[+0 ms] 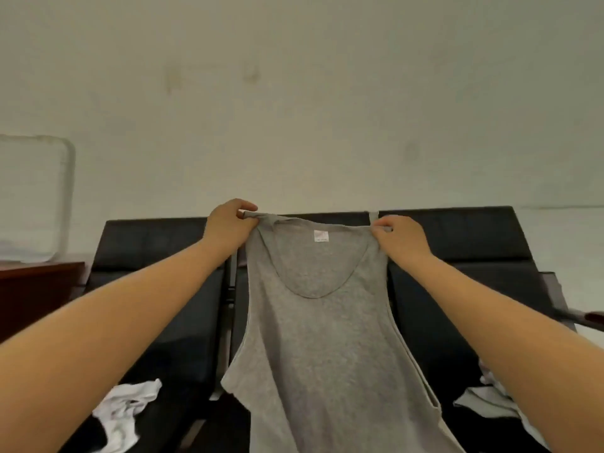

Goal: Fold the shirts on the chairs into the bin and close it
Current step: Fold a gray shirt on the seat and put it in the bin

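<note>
A grey tank top (320, 348) hangs spread out in front of me, its white neck label facing me. My left hand (228, 223) pinches its left shoulder strap and my right hand (400, 235) pinches the right strap, both raised at the height of the chair backs. A crumpled white shirt (125, 405) lies on the seat of the left black chair (157, 256). Another light grey garment (490, 403) lies on the right black chair (457, 243), partly hidden by my right forearm. The translucent bin (36, 197) stands at the far left.
The bin rests on a dark red-brown wooden table (39, 289) left of the chairs. A plain pale wall (310, 109) rises right behind the chair backs. The right chair's armrest (588, 317) sticks out at the right edge.
</note>
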